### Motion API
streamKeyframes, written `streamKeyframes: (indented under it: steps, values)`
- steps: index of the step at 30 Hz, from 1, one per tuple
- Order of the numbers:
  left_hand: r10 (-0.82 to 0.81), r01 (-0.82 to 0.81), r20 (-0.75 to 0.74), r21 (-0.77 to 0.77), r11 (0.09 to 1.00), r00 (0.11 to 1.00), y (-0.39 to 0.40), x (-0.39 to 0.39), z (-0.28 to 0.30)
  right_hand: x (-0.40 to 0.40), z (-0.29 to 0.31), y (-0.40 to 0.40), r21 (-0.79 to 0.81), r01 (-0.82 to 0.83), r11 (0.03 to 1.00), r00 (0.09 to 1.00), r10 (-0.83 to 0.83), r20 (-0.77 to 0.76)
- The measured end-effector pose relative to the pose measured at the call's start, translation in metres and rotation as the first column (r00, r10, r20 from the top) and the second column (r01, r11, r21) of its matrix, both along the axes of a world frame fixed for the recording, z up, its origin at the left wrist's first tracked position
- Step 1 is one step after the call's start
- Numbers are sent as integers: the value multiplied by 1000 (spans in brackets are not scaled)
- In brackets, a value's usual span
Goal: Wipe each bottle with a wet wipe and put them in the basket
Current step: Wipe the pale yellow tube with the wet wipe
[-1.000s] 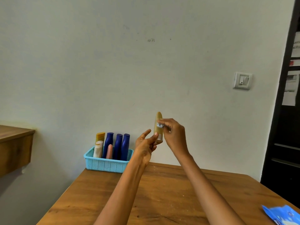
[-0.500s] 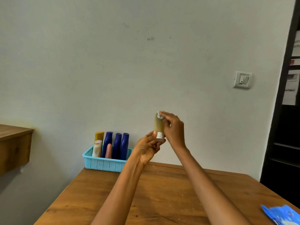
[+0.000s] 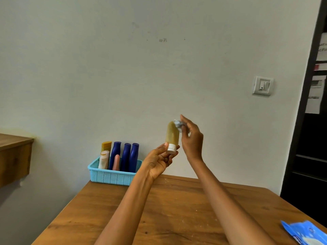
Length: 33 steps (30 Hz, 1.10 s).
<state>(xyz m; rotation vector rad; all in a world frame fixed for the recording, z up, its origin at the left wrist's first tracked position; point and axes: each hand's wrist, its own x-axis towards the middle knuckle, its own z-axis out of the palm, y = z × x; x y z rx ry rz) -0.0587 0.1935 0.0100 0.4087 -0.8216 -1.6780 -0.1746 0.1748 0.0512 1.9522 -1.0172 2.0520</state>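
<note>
Left hand [image 3: 159,160] pinches the olive bottle [image 3: 172,134] (white cap down) — right hand [image 3: 191,137] grips a crumpled wipe [image 3: 178,125].

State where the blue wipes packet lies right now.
In the head view, the blue wipes packet lies at the table's near right corner, right of the right forearm.

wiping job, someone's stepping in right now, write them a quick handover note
Left hand holds the tan plastic bottle by its white cap, upside down, above the wooden table.
Right hand pinches the crumpled white wet wipe at the bottle's top end.
Done: six bottles stand in the light blue plastic basket.
Left: finish wiping, put this bottle in the basket.
</note>
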Motion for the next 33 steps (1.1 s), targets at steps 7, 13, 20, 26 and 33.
streamKeyframes:
  steps: [7,13,20,26,33]
  values:
    - [48,-48,13,13,999,999,-2,8,-6,-2,-40,7,-26,58,998,996,-60,-73]
    - [1,-1,24,26,1000,1000,-3,5,-8,-13,-22,1,7,98,995,980,-98,175]
    - [-10,10,18,-35,999,1000,-2,2,-2,-5,-15,-4,97,38,995,999,-34,-35]
    - [50,-50,12,-8,999,999,-1,11,-2,-7,-47,6,146,-51,988,999,49,17]
    - [16,-15,32,-21,1000,999,1,-2,-5,0,3,3,137,38,990,961,-73,265]
